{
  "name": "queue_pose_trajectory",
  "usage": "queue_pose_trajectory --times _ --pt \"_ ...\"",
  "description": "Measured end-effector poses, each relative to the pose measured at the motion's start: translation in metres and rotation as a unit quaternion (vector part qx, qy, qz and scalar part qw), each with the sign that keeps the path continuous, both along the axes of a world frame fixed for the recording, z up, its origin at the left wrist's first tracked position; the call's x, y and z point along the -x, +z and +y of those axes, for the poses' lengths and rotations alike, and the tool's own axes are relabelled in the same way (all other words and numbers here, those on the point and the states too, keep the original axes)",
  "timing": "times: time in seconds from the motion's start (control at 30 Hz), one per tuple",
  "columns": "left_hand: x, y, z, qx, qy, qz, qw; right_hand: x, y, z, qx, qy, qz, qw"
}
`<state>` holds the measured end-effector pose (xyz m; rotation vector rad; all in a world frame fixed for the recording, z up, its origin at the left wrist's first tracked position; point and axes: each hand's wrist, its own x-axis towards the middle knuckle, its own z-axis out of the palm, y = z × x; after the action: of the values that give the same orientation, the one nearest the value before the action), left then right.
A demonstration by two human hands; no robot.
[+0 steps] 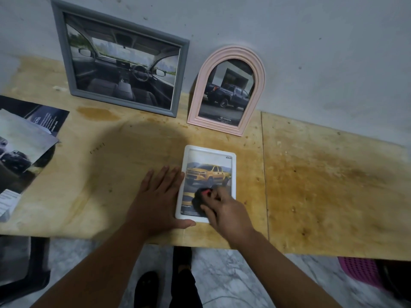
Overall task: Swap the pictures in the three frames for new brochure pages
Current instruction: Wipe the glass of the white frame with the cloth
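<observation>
Two bare forearms reach from the bottom edge up over the marble-patterned floor (222, 276) to the surface (322, 185), a stained yellowish plywood board with a seam on the right side. The left hand (155, 201) lies flat with straight fingers on the wood, its fingertips and thumb touching the left edge of the white frame (232, 174). This frame is a smooth rectangle with rounded corners, lying flat, and it shows a page with a yellow pickup truck. The right hand (224, 210) rests on the lower part of that frame, its fingers curled around a dark cloth (198, 200) pressed on the glass. Behind, two frames lean against the grey wall: a grey frame (60, 52), rectangular, with a car interior picture, and a pink arched frame (260, 70), ribbed, with a dark pickup. Loose glossy brochure pages (24, 138) lie at the left edge.
</observation>
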<state>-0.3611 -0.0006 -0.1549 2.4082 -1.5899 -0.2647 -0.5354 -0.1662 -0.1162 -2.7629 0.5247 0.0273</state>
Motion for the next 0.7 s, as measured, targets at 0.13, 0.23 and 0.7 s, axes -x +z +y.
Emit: queue_pose_trajectory --times 0.13,0.23,0.7 --pt "-0.001 0.001 0.0 0.001 -0.005 -0.003 1.0 -0.008 0.018 -0.027 -0.073 0.001 -0.001 0.997" --pt "-0.001 0.002 0.0 -0.019 -0.004 0.001 1.0 -0.036 0.027 -0.072 0.008 -0.085 -0.057 0.995" --pt "0.001 0.001 0.0 -0.016 0.004 0.005 1.0 0.028 0.017 -0.019 -0.061 0.011 0.071 0.996"
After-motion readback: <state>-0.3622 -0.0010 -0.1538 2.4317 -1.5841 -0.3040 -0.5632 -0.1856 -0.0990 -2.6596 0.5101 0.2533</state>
